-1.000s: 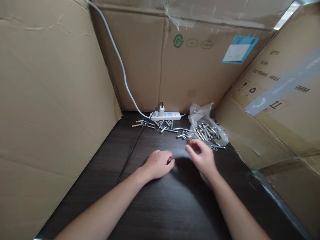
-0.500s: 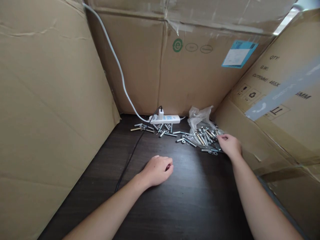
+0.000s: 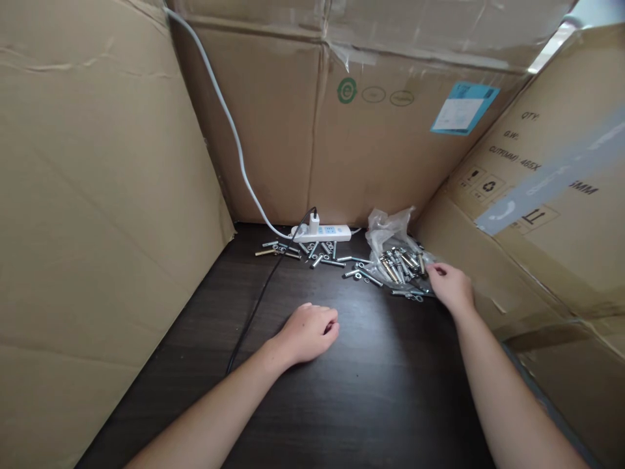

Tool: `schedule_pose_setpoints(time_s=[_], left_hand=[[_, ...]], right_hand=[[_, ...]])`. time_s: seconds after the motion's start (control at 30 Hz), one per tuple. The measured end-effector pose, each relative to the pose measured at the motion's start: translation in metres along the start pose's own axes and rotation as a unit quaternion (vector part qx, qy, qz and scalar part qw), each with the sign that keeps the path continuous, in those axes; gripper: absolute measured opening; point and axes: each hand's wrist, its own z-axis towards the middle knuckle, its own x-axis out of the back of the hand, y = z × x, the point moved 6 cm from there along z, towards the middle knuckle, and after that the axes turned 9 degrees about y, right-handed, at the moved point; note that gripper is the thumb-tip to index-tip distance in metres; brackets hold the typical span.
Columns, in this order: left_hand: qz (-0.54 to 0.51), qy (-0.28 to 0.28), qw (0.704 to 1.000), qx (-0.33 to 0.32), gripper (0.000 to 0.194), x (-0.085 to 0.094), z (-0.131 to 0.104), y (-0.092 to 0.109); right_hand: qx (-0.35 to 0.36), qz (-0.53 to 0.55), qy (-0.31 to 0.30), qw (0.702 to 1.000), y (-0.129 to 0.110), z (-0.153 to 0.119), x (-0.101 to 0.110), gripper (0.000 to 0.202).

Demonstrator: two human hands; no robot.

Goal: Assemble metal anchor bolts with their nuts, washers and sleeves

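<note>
Right hand reached to bag of bolts, fingers bent, grip unclear — left hand loosely curled, empty-looking, on dark table before bag; cardboard walls around.

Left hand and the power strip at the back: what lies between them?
In the head view, bare dark tabletop, then loose metal bolts scattered just before the power strip. The left hand rests curled, touching none.

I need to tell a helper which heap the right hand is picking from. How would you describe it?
Follow the dark table to the far right cardboard wall. There lies a crumpled clear plastic bag of metal bolts, with the right hand at its edge. The other bolts lie loose, unbagged, by the white power strip.
</note>
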Motion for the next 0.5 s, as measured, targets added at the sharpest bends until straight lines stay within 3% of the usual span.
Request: schedule_pose_setpoints(time_s=[0.13, 0.3, 0.4, 0.5], left_hand=[[0.005, -0.002, 1.0, 0.002, 0.022, 0.0, 0.0, 0.0], [0.004, -0.001, 1.0, 0.0, 0.022, 0.001, 0.0, 0.001], [0.004, 0.0, 1.0, -0.001, 0.022, 0.002, 0.0, 0.002], [0.008, 0.006, 1.0, -0.007, 0.023, 0.003, 0.0, 0.003]], right_hand=[[-0.002, 0.044, 0.021, 0.999, -0.004, -0.024, 0.012, 0.032], [0.038, 0.143, 0.006, 0.989, -0.038, -0.059, 0.022, 0.029], [0.094, 0.177, 0.0, 0.98, -0.068, -0.072, 0.021, 0.025], [0.191, 0.188, -0.04, 0.962, -0.1, -0.083, 0.008, 0.023]])
